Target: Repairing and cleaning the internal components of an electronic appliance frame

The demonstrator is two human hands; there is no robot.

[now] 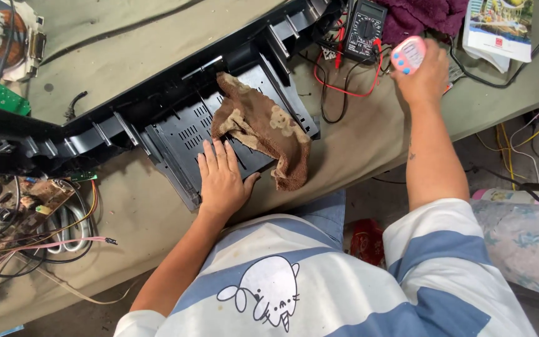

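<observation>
Your left hand (221, 178) lies flat on the black plastic casing (182, 125) beside the brown rag (263, 128), while your right hand (422, 75), gripping a small pink device (408, 54) just right of the multimeter (364, 28), risks snagging its red leads (350, 87).

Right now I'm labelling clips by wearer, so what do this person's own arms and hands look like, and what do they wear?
Both hands are bare: no gloves, rings or watch on the left hand or the right hand. The forearms are bare too. The right forearm carries a small dark mark. Short sleeves end at the upper arms, white with wide blue stripes, part of a shirt with a cartoon animal outline.
</observation>
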